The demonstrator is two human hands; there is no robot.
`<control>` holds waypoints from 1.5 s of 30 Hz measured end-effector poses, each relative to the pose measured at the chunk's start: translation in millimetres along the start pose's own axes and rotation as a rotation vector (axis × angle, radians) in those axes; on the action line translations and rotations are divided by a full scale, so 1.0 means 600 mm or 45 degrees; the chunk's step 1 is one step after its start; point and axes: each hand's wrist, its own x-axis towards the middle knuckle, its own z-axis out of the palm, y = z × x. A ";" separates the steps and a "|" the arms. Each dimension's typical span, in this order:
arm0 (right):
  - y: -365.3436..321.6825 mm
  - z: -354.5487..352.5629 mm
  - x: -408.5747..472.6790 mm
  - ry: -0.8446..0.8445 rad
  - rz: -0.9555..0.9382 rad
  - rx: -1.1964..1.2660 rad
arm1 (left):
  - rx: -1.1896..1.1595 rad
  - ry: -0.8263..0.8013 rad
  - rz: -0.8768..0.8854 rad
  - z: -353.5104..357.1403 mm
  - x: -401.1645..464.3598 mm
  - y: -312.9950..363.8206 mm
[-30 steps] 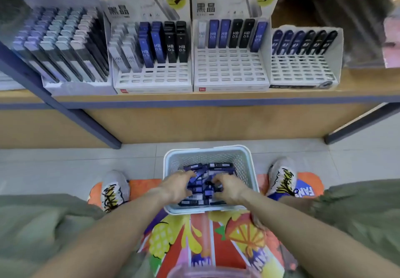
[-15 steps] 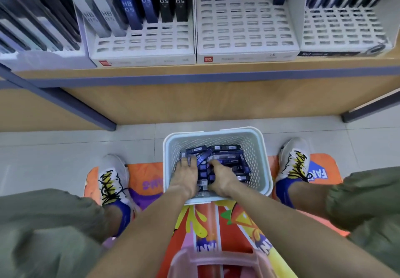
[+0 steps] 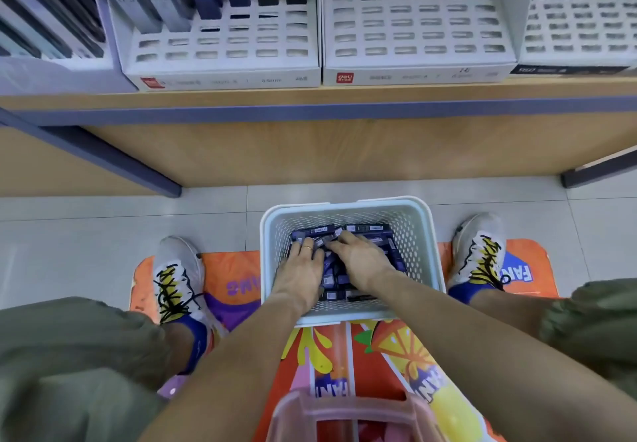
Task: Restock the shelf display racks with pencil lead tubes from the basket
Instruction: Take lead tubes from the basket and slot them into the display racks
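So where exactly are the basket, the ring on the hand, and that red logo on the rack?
basket (image 3: pixel 427 235): head view, right wall of the white mesh.
ring (image 3: pixel 307 248): head view, gold band on a left-hand finger.
red logo (image 3: pixel 344 77): head view, front lip of the middle rack.

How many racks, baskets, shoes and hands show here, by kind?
Racks: 4, cut off at the top
White basket: 1
Shoes: 2
Hands, left hand and right hand: 2
Total: 9
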 end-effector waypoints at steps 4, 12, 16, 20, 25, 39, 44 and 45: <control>-0.003 -0.001 -0.003 0.023 -0.017 -0.063 | 0.006 -0.033 0.020 -0.005 0.004 -0.003; 0.008 -0.009 -0.014 0.060 -0.105 0.006 | 0.039 -0.014 0.078 -0.005 0.002 -0.004; 0.021 -0.016 -0.020 0.090 -0.127 0.066 | -0.006 -0.002 0.079 -0.008 0.001 -0.004; 0.035 -0.028 -0.028 0.157 -0.124 0.113 | -0.086 0.027 0.101 -0.011 -0.003 -0.004; 0.051 -0.069 -0.041 0.196 -0.107 0.112 | -0.240 0.060 0.122 -0.025 -0.005 -0.003; 0.067 -0.154 -0.131 0.388 0.133 0.625 | -1.715 0.019 -0.495 -0.109 -0.027 0.078; 0.019 -0.209 -0.171 0.587 0.049 0.928 | -2.381 0.173 -0.461 -0.210 -0.038 0.105; 0.008 -0.229 -0.179 0.641 0.019 0.951 | -2.442 0.204 -0.401 -0.241 -0.048 0.109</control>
